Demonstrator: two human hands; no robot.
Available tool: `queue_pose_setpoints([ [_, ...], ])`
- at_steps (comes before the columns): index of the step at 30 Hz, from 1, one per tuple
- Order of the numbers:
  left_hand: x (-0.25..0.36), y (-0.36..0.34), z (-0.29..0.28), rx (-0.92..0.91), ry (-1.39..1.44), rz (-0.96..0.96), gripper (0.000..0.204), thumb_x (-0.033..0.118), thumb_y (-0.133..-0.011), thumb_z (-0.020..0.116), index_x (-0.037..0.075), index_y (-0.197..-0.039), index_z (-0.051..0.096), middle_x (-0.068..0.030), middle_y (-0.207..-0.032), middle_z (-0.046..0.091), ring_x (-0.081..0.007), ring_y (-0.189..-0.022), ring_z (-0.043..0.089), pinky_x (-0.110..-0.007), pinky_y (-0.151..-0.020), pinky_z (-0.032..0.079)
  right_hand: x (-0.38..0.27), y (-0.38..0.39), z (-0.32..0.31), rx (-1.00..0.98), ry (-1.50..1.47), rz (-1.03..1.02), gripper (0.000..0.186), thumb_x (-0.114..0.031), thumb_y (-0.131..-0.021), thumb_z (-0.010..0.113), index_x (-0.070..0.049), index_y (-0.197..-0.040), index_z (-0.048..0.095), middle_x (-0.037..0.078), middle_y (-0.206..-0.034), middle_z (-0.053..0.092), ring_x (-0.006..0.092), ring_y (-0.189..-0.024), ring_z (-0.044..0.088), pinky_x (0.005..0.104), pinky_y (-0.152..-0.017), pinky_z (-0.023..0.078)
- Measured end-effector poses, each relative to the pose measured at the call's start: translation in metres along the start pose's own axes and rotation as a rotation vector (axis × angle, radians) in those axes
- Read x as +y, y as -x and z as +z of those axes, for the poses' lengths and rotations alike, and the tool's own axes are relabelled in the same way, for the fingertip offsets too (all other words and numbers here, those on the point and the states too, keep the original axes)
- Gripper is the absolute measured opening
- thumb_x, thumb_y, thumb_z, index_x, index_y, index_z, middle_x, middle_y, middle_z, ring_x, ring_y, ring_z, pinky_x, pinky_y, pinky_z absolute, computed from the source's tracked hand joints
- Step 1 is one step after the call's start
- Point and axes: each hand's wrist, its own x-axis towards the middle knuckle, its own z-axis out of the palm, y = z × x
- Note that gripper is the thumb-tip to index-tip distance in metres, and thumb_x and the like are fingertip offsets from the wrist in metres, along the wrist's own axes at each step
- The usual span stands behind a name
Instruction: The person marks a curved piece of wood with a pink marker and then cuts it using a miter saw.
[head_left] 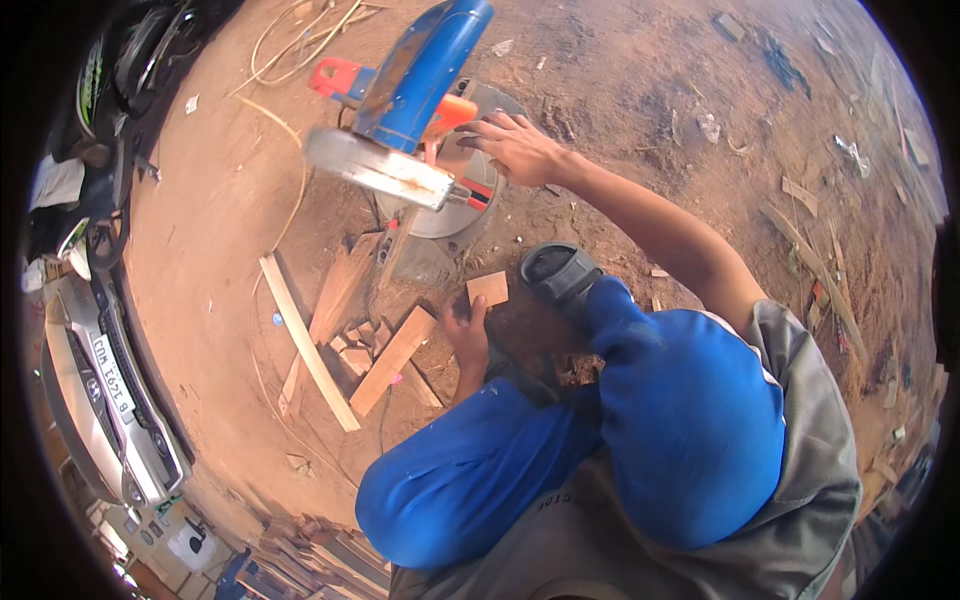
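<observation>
A blue and orange miter saw with a pale, shiny blade guard stands on a round grey base on the dirt ground. Beside its orange part is my right hand, palm down with the fingers stretched out; whether the fingertips touch the saw cannot be made out. My left hand is low by my bent knee, its thumb and fingers pinching a small square wood block. Just left of that hand lies a short wooden board, over other offcuts.
A long wooden strip, a wider plank and several small offcuts lie left of my legs. A yellowish cable runs across the ground. A grey sandal is on my foot. A parked car stands far left; scrap wood lies lower left.
</observation>
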Motion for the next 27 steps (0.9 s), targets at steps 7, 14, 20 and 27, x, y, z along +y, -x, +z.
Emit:
queue_pose_setpoints([
  [7, 0.004, 0.004, 0.0, 0.059, 0.053, 0.032, 0.044, 0.005, -0.097, 0.074, -0.003, -0.134, 0.051, -0.012, -0.124, 0.064, -0.0178, -0.111, 0.065, -0.031, -0.087, 0.059, 0.008, -0.013, 0.008, -0.138, 0.081, -0.026, 0.067, -0.02, -0.089, 0.074, -0.012, -0.151, 0.051, 0.001, -0.166, 0.039, 0.0297, -0.15, 0.037, 0.0547, -0.117, 0.037],
  [14, 0.004, 0.003, -0.006, 0.114, 0.203, -0.073, 0.039, 0.006, -0.097, 0.073, 0.003, -0.131, 0.055, -0.0085, -0.123, 0.065, -0.0187, -0.108, 0.066, -0.034, -0.085, 0.058, 0.013, -0.008, 0.018, -0.037, 0.063, 0.0, 0.049, -0.025, -0.083, 0.081, -0.007, -0.124, 0.063, 0.009, -0.135, 0.062, 0.0305, -0.132, 0.053, 0.0504, -0.108, 0.041],
  [20, 0.016, 0.002, -0.011, 0.042, 0.306, -0.197, 0.035, 0.006, -0.097, 0.071, 0.005, -0.129, 0.056, -0.0082, -0.122, 0.066, -0.0198, -0.107, 0.067, -0.035, -0.086, 0.056, -0.025, 0.068, 0.008, -0.006, -0.356, 0.332, 0.043, -0.023, -0.075, 0.087, -0.004, -0.109, 0.068, 0.013, -0.11, 0.071, 0.0289, -0.106, 0.069, 0.0422, -0.094, 0.053],
  [27, 0.003, 0.013, -0.019, -0.087, 0.518, -0.236, 0.034, 0.009, -0.099, 0.068, 0.005, -0.131, 0.056, -0.0127, -0.119, 0.069, -0.0241, -0.108, 0.069, -0.038, -0.088, 0.058, -0.115, 0.118, 0.012, -0.21, -0.739, 0.416, 0.047, -0.022, -0.073, 0.09, -0.004, -0.11, 0.067, 0.014, -0.112, 0.073, 0.0265, -0.107, 0.071, 0.0405, -0.092, 0.056],
])
